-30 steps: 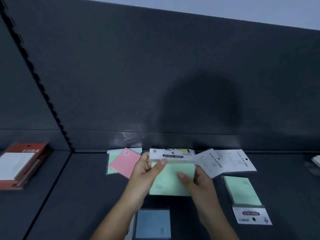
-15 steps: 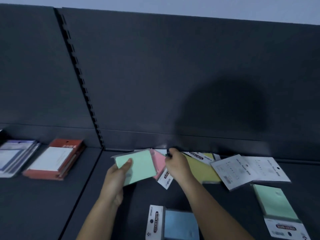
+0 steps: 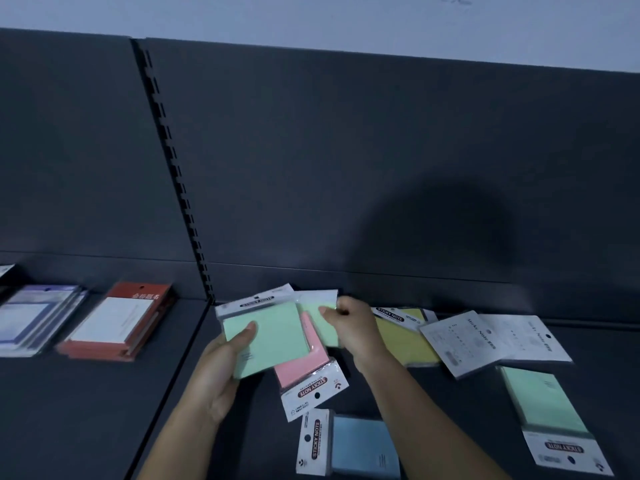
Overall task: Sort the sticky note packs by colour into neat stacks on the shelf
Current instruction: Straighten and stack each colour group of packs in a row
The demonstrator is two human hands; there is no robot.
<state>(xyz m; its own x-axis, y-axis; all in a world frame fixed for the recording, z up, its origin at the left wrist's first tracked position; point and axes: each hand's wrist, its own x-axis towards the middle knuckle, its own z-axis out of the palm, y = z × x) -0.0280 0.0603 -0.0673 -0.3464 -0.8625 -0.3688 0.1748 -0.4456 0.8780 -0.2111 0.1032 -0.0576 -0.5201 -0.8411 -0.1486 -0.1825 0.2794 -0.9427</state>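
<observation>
My left hand (image 3: pixel 221 362) grips a green sticky note pack (image 3: pixel 273 337) above the dark shelf (image 3: pixel 104 410), thumb on its face. My right hand (image 3: pixel 353 327) pinches a second green pack (image 3: pixel 320 308) at the back of the shelf. A pink pack (image 3: pixel 304 370) lies under both, its label end toward me. On the shelf also lie a yellow pack (image 3: pixel 403 337), a blue pack (image 3: pixel 363 448) and a third green pack (image 3: pixel 543 400) at the right.
Two white packs lie face down at the right, one (image 3: pixel 460 341) nearer the middle and one (image 3: pixel 530 337) further right. Left of the slotted upright (image 3: pixel 176 188) sit a red stack (image 3: pixel 117 323) and a blue-white stack (image 3: pixel 31 320). The dark back panel (image 3: pixel 346 168) stands close behind.
Both hands held one green pack a second ago. My left hand carried it left, and my right hand reached to the back and now pinches another green pack over the pink one.
</observation>
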